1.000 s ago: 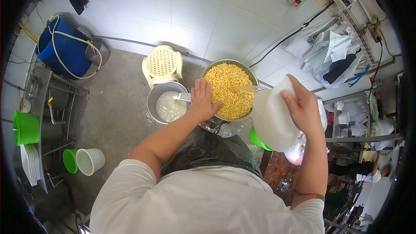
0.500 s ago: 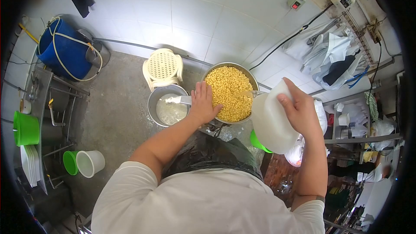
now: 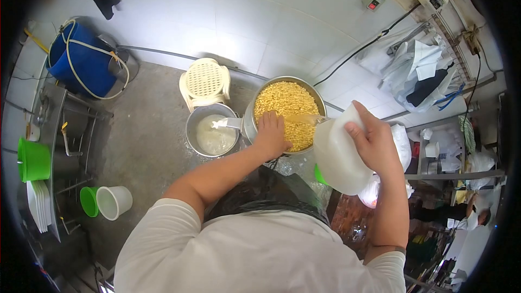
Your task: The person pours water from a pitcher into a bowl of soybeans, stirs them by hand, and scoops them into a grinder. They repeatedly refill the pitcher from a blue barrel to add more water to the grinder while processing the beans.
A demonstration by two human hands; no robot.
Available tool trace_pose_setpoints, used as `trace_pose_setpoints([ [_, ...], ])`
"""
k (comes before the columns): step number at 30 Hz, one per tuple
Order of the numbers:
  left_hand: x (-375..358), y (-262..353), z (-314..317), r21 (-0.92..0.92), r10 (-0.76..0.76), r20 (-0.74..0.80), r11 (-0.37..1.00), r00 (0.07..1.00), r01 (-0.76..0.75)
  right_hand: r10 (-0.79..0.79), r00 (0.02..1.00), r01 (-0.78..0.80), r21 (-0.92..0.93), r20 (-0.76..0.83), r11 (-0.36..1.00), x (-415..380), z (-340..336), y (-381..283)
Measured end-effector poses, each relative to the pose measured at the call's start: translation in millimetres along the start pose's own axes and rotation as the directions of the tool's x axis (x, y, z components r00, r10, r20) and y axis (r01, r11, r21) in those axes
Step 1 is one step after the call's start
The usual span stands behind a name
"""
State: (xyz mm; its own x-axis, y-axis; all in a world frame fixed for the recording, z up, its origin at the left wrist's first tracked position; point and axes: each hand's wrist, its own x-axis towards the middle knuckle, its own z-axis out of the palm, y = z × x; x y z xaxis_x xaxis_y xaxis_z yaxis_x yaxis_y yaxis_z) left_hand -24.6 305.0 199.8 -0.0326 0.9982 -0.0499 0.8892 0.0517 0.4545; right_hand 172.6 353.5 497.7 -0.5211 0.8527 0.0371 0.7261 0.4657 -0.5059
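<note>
A round metal hopper (image 3: pixel 249 122) full of soaked yellow beans (image 3: pixel 286 99) stands in front of me. My left hand (image 3: pixel 270 137) lies over its near left side, fingers stretched out and touching the beans. In my right hand (image 3: pixel 374 144) is a white plastic tub (image 3: pixel 341 157), gripped by its rim and tilted to the left. Clear liquid runs from the tub onto the beans. From the hopper's left side a metal spout (image 3: pixel 232 123) carries white mash over a metal pot (image 3: pixel 189 135), which holds whitish, foamy liquid.
A cream plastic stool (image 3: pixel 203 82) stands by the tiled wall. To the left are a blue barrel (image 3: pixel 81 59) with a hose, a metal sink stand (image 3: pixel 65 146), a green bucket (image 3: pixel 89 202) and a white bucket (image 3: pixel 115 203). At right, plastic bags (image 3: pixel 418 70) hang; another person (image 3: pixel 461 214) is farther off.
My left hand has moved right, from the hopper's left rim further onto the beans. The tub stays tilted in my right hand, liquid still running from it.
</note>
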Motion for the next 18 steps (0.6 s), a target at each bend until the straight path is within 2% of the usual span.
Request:
trace_pose_setpoints([
  [2, 0.4, 10.3, 6.4, -0.031, 0.044, 0.003, 0.999, 0.999, -0.044, -0.053, 0.999, 0.053, 0.006, -0.004, 0.999, -1.2, 1.4, 7.1],
  [5, 13.9, 18.5, 18.9, -0.071, 0.123, 0.048, 0.99, 0.991, -0.119, -0.031, 0.999, 0.031, -0.009, 0.015, 0.999, -2.0, 2.6, 9.3],
  [7, 28.0, 19.6, 24.3, -0.031, 0.273, 0.054, 0.962, 0.96, -0.272, -0.05, 0.999, 0.051, -0.043, 0.019, 0.998, -0.3, 4.9, 16.5],
  [8, 34.9, 22.0, 22.4, -0.031, 0.284, 0.05, 0.959, 0.958, -0.282, -0.076, 0.997, 0.079, -0.073, 0.033, 0.994, 1.5, 4.4, 16.9],
  [10, 48.5, 27.6, 18.1, 0.014, 0.42, 0.141, 0.905, 0.897, -0.425, -0.039, 0.997, 0.043, -0.072, 0.059, 0.996, 3.8, 1.8, 12.8],
  [11, 56.6, 29.0, 21.4, 0.014, 0.428, 0.136, 0.901, 0.893, -0.434, -0.051, 0.995, 0.058, -0.088, 0.082, 0.994, 5.9, 1.0, 13.2],
  [13, 73.8, 33.7, 24.4, 0.009, 0.55, 0.197, 0.827, 0.811, -0.563, -0.077, 0.992, 0.089, -0.117, 0.104, 0.989, 9.3, 0.2, 17.2],
  [14, 81.8, 37.4, 22.1, 0.013, 0.562, 0.191, 0.819, 0.805, -0.574, -0.074, 0.993, 0.085, -0.126, 0.091, 0.988, 11.9, -0.8, 18.1],
  [16, 95.9, 45.5, 17.2, -0.101, 0.604, 0.139, 0.797, 0.785, -0.595, -0.097, 0.99, 0.112, -0.15, 0.102, 0.982, 14.8, -3.1, 19.1],
  [18, 112.8, 45.1, 22.6, -0.095, 0.632, 0.107, 0.775, 0.767, -0.625, -0.069, 0.993, 0.086, -0.193, 0.093, 0.978, 18.9, -5.0, 20.7],
])
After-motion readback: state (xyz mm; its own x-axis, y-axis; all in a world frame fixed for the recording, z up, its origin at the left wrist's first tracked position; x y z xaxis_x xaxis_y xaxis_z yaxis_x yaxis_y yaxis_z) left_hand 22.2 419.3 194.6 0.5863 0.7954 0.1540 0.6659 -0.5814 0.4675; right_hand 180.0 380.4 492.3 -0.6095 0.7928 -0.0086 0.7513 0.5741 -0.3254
